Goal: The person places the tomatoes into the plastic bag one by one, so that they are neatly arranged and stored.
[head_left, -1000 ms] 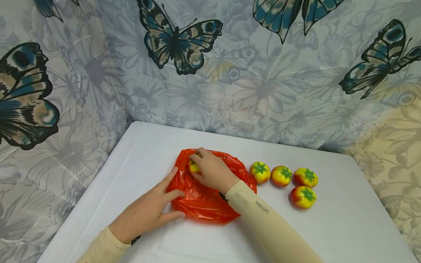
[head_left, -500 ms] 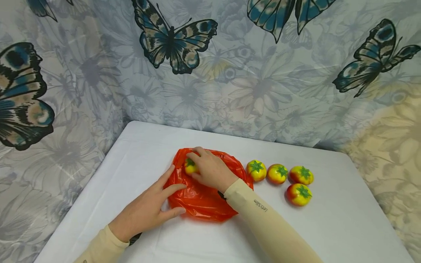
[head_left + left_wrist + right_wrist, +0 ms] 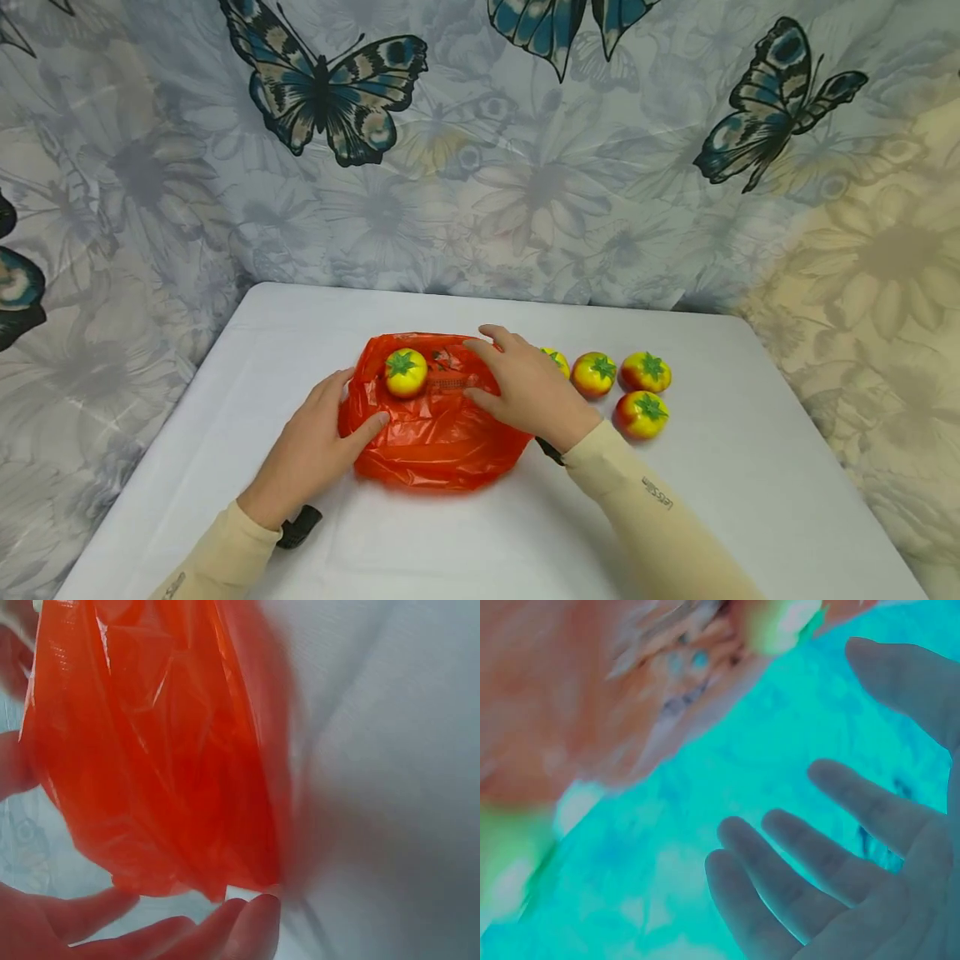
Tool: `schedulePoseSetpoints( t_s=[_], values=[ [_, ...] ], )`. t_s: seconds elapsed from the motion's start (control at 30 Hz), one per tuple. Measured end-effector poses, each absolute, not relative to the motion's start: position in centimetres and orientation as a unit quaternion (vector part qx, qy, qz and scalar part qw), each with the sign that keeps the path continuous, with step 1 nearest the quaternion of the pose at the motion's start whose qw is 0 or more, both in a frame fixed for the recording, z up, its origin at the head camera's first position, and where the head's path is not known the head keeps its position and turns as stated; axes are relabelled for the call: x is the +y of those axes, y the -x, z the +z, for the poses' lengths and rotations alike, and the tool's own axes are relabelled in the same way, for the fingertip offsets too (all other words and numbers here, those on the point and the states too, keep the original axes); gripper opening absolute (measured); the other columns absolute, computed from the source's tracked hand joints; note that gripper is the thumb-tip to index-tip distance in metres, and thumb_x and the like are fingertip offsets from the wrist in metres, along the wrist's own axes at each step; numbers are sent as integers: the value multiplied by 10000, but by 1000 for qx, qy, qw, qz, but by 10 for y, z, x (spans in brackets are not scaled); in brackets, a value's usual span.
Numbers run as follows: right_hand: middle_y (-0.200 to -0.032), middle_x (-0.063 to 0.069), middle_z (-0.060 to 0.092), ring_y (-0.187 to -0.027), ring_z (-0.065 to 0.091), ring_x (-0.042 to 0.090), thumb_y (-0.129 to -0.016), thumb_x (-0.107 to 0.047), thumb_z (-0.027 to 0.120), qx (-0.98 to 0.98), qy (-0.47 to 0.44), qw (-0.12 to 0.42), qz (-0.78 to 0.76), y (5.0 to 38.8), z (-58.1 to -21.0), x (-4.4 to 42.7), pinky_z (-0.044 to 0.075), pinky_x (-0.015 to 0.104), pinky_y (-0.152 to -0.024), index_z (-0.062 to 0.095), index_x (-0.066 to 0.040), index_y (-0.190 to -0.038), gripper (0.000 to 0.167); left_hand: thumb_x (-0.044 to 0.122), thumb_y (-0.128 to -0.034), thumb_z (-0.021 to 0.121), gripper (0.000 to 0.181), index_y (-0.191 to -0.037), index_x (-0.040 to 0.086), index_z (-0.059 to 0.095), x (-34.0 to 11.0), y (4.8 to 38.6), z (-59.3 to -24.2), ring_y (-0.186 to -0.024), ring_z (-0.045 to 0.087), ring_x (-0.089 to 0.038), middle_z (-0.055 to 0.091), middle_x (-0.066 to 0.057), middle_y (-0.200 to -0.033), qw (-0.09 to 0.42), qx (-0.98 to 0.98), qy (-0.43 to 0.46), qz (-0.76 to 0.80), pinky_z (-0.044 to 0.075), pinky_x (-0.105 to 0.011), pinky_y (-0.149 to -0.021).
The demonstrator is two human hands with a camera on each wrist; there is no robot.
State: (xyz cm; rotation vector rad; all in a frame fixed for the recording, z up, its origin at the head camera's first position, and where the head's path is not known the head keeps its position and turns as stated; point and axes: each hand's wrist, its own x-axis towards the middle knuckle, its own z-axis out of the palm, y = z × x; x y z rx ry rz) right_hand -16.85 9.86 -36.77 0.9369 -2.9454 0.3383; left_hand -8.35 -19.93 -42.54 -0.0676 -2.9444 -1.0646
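A red plastic bag (image 3: 442, 446) lies on the table, and a yellow toy fruit with a green leafy top (image 3: 407, 373) sits on its left part. My left hand (image 3: 311, 437) rests against the bag's left edge, thumb over the near side and fingers extended. In the left wrist view its fingers (image 3: 251, 926) touch the edge of the bag (image 3: 165, 765). Over the bag's right side is my right hand (image 3: 532, 387), fingers spread and holding nothing. The right wrist view shows that hand (image 3: 870, 877) with its fingers apart from the bag (image 3: 570, 690).
Right of the bag stand several red-and-yellow toy fruits (image 3: 593, 375), one partly hidden behind my right hand. All lie on a white-covered table (image 3: 720, 483). A butterfly-patterned cloth (image 3: 540, 183) hangs behind it.
My right hand has let go of the toy fruit on the bag and moved right. My left hand stays at the bag's left edge. The head view has shifted right.
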Motion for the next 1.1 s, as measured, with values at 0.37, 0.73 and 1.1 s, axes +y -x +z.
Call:
schedulePoseSetpoints(
  t_s=[0.37, 0.73, 1.1],
  values=[
    [-1544, 255, 558, -1319, 637, 476, -949, -358, 833, -975, -183, 69, 105, 148, -375, 204, 601, 655, -998, 623, -91, -1478, 629, 507, -1054, 652, 858, -1682, 32, 311, -205, 88, -426, -1500, 483, -479, 459, -253, -1660, -37, -930, -2, -366, 470, -698, -1170],
    [-1467, 323, 542, -1301, 573, 541, -962, -400, 806, -991, -63, 32, 116, 134, -398, 273, 529, 748, -1009, 559, -50, -1540, 719, 390, -1063, 659, 769, -1672, 54, 332, -204, 92, -427, -1493, 513, -456, 474, -221, -1663, -42, -922, -2, -384, 530, -649, -1130],
    [-1435, 374, 520, -1225, 591, 566, -946, -478, 804, -993, -34, -21, 113, 134, -408, 275, 524, 754, -1004, 558, -21, -1515, 771, 363, -1070, 654, 717, -1647, 42, 374, -206, 89, -428, -1456, 564, -445, 512, -220, -1639, -23, -919, 7, -393, 544, -626, -1124]
  ],
)
